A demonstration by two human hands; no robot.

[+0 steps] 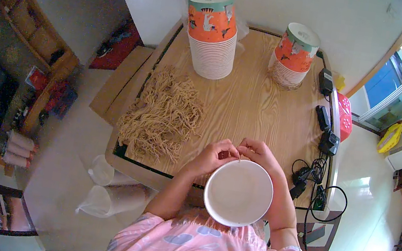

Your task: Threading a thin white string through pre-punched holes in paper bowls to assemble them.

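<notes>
A white paper bucket (238, 193) rests between my forearms at the near table edge, its round open mouth facing up at me. At its far rim my left hand (217, 155) is closed, fingertips pinched together. My right hand (260, 156) is closed beside it, its fingers bent toward the left ones. The two hands nearly meet there. A tiny tan bit shows between them, but what the fingertips grip is too small to make out. Left of my hands lies a loose heap of tan paper cords (163, 115) on the wooden table (241, 100).
A tall stack of orange-and-green paper buckets (211, 39) stands upside down at the back, a shorter stack (294, 56) at the back right. Black adapters (329, 143) and tangled cables (313, 173) line the right edge. Wrapped bucket stacks (111, 201) lie on the floor at left.
</notes>
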